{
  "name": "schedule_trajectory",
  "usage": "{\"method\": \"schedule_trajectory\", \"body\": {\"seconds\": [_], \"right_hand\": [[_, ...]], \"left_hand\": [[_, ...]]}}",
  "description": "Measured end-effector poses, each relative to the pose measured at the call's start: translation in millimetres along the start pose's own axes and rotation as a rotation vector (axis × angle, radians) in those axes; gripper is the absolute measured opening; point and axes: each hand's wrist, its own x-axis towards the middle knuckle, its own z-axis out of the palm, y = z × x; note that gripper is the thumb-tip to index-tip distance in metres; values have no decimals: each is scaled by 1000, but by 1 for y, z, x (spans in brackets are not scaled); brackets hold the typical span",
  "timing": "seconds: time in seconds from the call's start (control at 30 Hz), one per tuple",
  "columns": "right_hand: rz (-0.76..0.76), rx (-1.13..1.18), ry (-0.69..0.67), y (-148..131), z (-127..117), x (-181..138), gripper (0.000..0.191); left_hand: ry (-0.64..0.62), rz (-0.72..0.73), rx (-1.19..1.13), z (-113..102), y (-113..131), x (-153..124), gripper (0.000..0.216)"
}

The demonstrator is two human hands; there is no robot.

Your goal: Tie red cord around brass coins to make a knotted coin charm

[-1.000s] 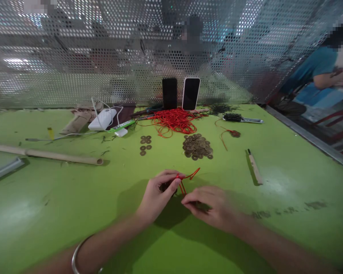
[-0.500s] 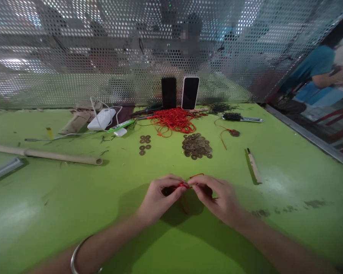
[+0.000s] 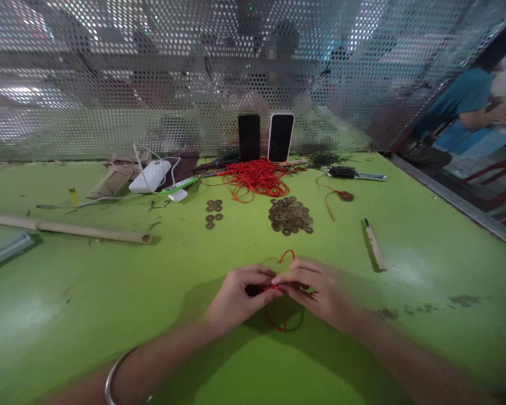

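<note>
Between my fingertips is a red cord (image 3: 273,287), pinched from the left by my left hand (image 3: 241,292) and from the right by my right hand (image 3: 316,287). The fingertips of both hands meet just above the green table. One end of the cord curls up behind my right fingers, and a loop hangs below my hands. Whether a coin sits inside my left fingers is hidden. Farther forward lie a pile of brass-coloured coins with holes (image 3: 290,216) and a small group of coins (image 3: 213,206) to its left.
A red cord tangle (image 3: 259,177) lies before two upright phones (image 3: 281,138). A round brush (image 3: 356,174), a corded coin piece (image 3: 344,196) and a wooden-handled tool (image 3: 375,244) are at right. A bamboo pole (image 3: 93,232) and white power strip (image 3: 150,175) lie left. Another person sits far right.
My hands have come slightly lower and closer together, the right fingers now overlapping the left. The cord's free end arches higher, and a larger loop hangs underneath.
</note>
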Motion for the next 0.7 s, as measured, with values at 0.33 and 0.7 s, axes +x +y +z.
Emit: {"method": "schedule_trajectory", "body": {"seconds": [0.33, 0.7], "right_hand": [[-15, -37, -26, -2, -2, 0, 11], [40, -104, -94, -4, 0, -2, 10]], "left_hand": [[1, -2, 0, 0, -1, 0, 16], [-1, -20, -2, 0, 3, 1, 12]]}}
